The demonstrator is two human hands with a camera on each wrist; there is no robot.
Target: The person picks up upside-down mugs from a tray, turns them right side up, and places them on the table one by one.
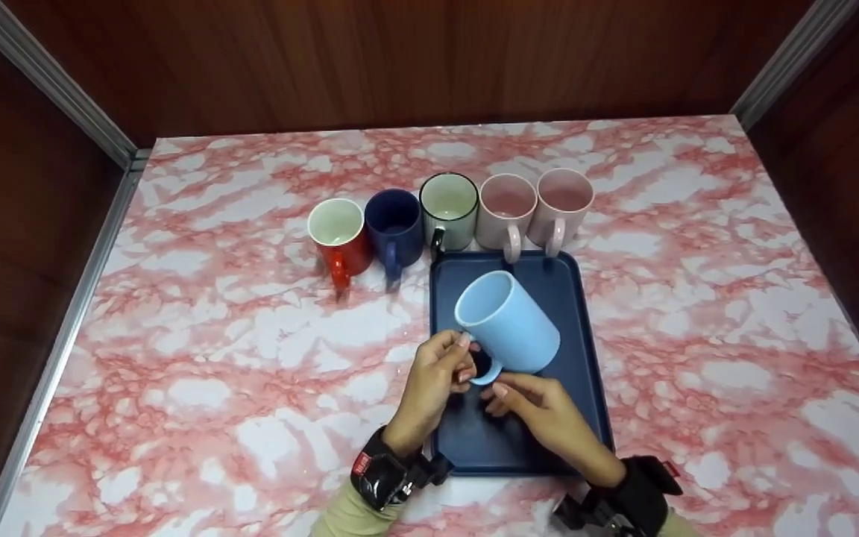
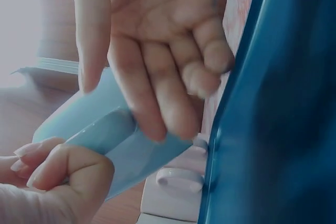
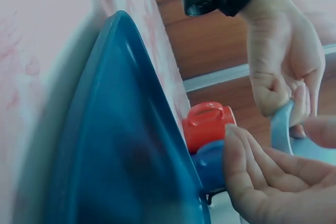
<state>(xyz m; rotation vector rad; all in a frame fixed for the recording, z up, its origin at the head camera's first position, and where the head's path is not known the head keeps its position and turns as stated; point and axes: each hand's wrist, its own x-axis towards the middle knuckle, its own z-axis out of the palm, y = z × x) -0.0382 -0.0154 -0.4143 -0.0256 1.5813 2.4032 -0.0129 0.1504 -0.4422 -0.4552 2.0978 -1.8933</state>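
Note:
A light blue mug [image 1: 513, 324] is held tilted above the dark blue tray [image 1: 467, 447], its mouth toward the upper left. My left hand [image 1: 433, 377] grips the mug's handle [image 2: 102, 132], with the fingers curled round it. Just right of the handle is my right hand [image 1: 549, 414], its fingers loosely bent. The left wrist view shows that right hand [image 2: 157, 51] with fingers extended close to the handle; whether the fingertips touch the mug cannot be told. In the right wrist view, the left hand [image 3: 286, 56] holds the handle near the right fingers [image 3: 252, 163].
Behind the tray stands a row of upright mugs: red [image 1: 347, 253], dark blue [image 1: 397, 231], white with a black rim [image 1: 450, 216], and two pink mugs [image 1: 505, 216], [image 1: 560, 209]. Handles point toward me. Wooden panels [image 1: 400, 67] enclose the marbled table [image 1: 250, 388].

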